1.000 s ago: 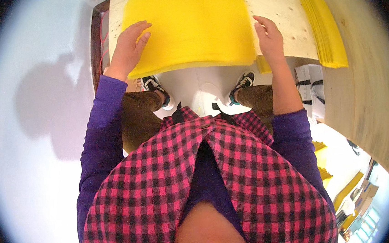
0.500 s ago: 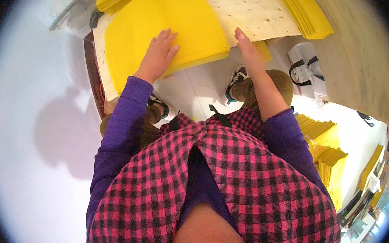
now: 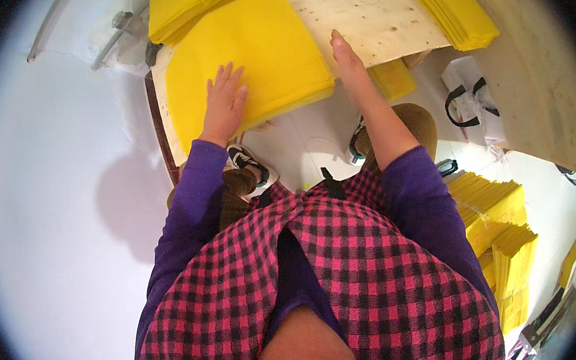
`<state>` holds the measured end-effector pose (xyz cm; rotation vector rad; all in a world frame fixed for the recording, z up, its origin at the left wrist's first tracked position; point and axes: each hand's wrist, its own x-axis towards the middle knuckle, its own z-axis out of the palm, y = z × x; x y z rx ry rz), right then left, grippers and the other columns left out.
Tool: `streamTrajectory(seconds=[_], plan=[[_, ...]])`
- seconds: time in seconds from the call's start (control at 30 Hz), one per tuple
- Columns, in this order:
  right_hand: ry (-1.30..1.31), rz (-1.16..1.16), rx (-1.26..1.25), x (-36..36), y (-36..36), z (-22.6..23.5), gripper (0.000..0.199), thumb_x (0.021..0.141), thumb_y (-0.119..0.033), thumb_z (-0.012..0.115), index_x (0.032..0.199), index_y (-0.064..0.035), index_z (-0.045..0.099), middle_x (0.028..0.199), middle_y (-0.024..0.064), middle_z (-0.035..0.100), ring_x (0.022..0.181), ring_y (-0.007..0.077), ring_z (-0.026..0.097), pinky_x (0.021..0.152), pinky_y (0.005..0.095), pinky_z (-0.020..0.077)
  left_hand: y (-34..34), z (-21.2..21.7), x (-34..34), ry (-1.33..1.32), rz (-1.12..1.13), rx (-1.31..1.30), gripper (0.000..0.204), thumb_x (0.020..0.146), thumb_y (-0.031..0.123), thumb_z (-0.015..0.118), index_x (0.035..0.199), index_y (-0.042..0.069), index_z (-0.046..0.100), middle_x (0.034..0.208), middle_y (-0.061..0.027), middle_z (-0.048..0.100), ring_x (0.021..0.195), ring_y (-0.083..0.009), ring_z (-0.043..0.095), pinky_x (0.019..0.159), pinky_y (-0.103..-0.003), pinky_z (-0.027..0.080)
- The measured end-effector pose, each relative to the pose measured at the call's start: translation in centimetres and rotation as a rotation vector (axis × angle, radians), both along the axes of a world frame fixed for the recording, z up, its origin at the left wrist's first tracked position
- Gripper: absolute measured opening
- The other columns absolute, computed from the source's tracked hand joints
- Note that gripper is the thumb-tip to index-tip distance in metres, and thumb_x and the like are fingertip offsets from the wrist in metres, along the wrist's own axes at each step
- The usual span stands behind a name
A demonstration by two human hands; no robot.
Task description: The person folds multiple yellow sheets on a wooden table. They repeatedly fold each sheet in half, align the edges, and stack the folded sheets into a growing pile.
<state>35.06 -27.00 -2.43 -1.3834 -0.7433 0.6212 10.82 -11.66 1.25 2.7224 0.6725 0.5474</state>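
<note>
Under left hand [image 3: 224,111], fingers slightly spread: yellow sheet stack [image 3: 274,50], near edge slanting up toward right hand [image 3: 350,64], fingers together, contact unclear; long axis unclear

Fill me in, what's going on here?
A person has their left hand spread over a yellow pile on a pale board, apparently resting on it. The right hand is beside the pile's right edge, fingers out and holding nothing; whether it touches the edge is unclear. A second pile sits at the far left, a third to the right. A white bag and yellow bundles are off to the right.
</note>
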Motion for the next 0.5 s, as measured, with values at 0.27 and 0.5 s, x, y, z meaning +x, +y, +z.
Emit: streamTrajectory(seconds=[0.27,0.5], plan=[[-0.1,0.081,-0.062,-0.6,3.0,-0.9,0.078,0.091,-0.056,0.035,0.14,0.0041,0.022,0.144,0.0228,0.026,0.135,0.03,0.024,0.11,0.0317,0.0165,5.3,0.0,-8.1,-0.251,0.453,-0.292,0.05,0.096,0.032,0.039,0.132,-0.002,0.039,0.14,-0.0225,0.033,0.132,-0.0323,0.029,0.107,-0.037,0.023],[-0.053,0.081,-0.057,-1.3,1.9,0.1,0.076,0.091,-0.055,0.036,0.138,0.0044,0.027,0.14,0.0237,0.033,0.132,0.0291,0.031,0.108,0.0325,0.0233,7.3,-1.5,-10.1,-0.309,0.537,-0.494,0.059,0.096,0.036,0.038,0.136,-0.006,0.029,0.141,-0.021,0.033,0.128,-0.0298,0.035,0.104,-0.034,0.029]])
